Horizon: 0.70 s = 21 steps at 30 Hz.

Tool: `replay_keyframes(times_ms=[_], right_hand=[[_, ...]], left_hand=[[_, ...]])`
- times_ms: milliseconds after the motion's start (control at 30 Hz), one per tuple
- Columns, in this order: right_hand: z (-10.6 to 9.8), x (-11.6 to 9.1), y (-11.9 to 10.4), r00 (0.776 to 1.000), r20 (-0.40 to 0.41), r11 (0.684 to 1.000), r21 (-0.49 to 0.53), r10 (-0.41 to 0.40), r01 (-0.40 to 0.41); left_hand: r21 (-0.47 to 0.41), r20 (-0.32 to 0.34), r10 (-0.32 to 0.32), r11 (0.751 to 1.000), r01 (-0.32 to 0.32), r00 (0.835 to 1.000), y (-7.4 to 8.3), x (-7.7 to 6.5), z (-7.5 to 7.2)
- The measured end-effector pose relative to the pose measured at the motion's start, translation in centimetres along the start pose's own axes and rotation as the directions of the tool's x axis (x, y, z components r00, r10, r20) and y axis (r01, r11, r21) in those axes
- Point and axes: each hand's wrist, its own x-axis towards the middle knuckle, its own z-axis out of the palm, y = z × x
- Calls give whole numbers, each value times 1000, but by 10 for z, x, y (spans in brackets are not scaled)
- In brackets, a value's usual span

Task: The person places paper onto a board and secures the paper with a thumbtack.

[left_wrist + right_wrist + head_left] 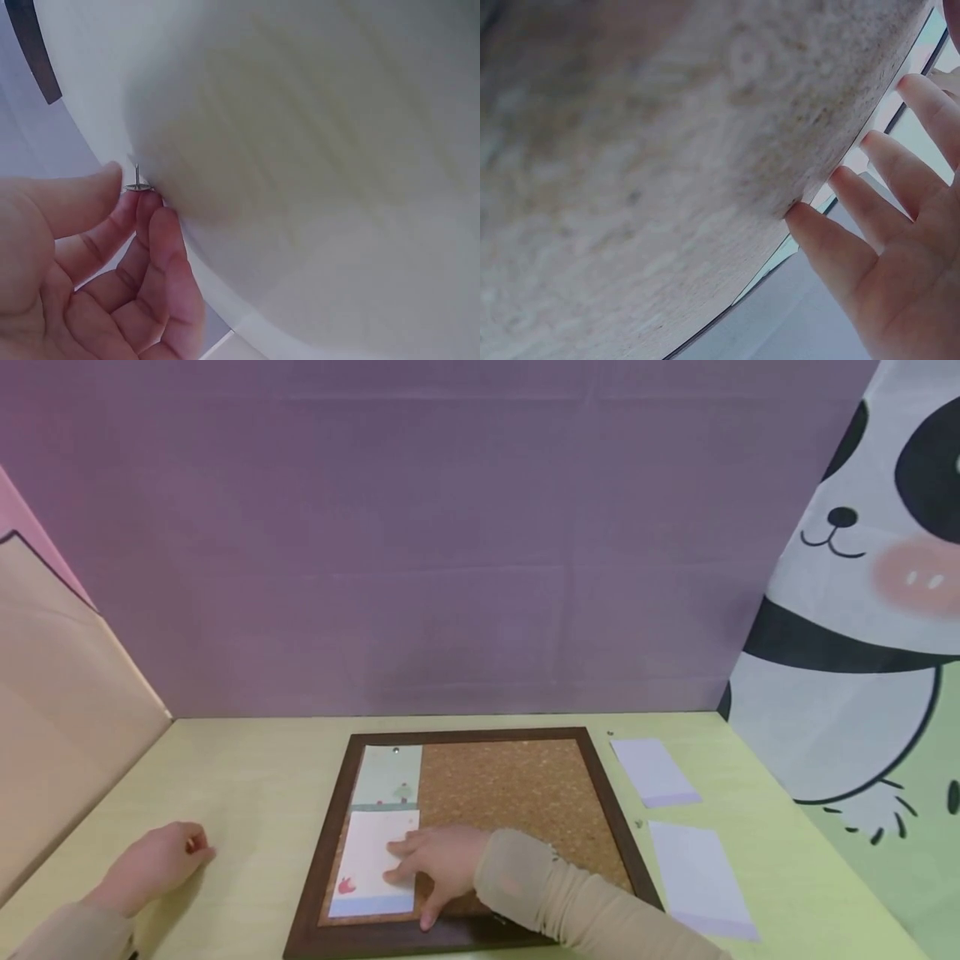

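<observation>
In the left wrist view a metal thumbtack (138, 178) stands point upward at the fingertips of my left hand (156, 862), pinched by thumb and fingers. That hand hovers over the table left of the corkboard (517, 785). My right hand (442, 860) spreads its fingers over the right edge of a white note card (367, 852) with a red figure and a blue bottom strip, fingertips touching it. Above this card lies a pale green note card (382, 772) with a tack (396, 750) at its top; their edges meet.
Two pale lilac note cards (654, 771) lie on the table right of the board's dark wooden frame (609, 810). Near them are two small tacks (639, 823). A purple wall panel (450, 568) stands behind the table, and a panda-print panel (840, 718) at the right.
</observation>
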Motion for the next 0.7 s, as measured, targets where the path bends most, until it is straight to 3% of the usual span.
replay_keyframes(times_ms=[467,700], right_hand=[[1,1,2,1000,7,1000,5,-13,13],[1,1,2,1000,1,1000,0,-18,18]], left_hand=[[-30,4,2,1000,-2,1000,6,-5,-2],[-82,6,94,992,-93,996,2,-4,-2]])
